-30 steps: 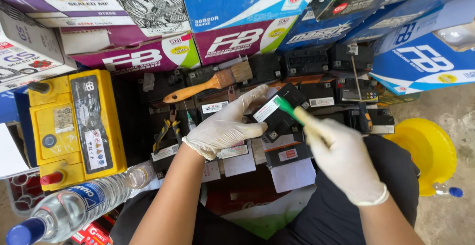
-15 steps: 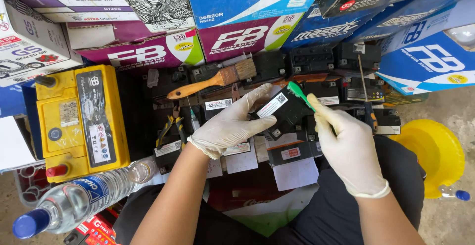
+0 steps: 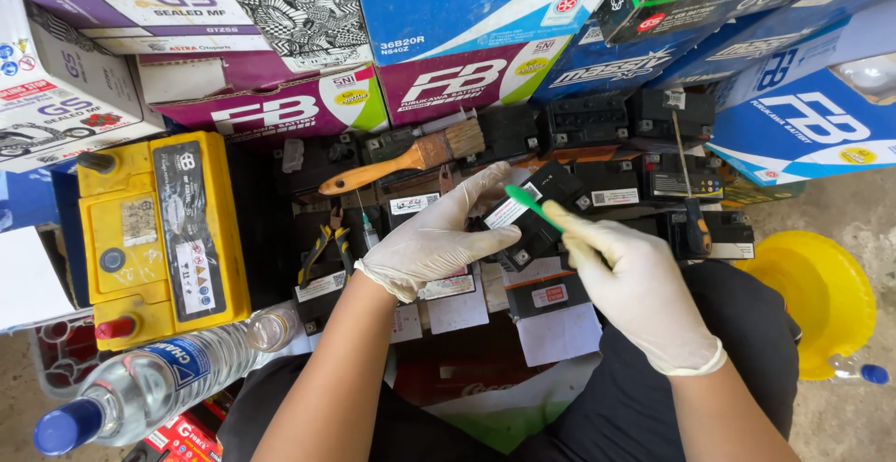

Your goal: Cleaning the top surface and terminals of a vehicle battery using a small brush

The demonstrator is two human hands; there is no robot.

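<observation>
Holding small black battery (image 3: 537, 215), gloved hands (image 3: 434, 238) crowded by boxes (image 3: 467, 79).

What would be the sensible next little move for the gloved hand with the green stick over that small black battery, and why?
Probably lower the green tool that last bit onto the top of the small black battery. The right hand points the tool's tip at the battery's upper face, and the left hand already steadies the battery, tilted up from the row. So the tip seems lined up, with only the final touch left.
</observation>
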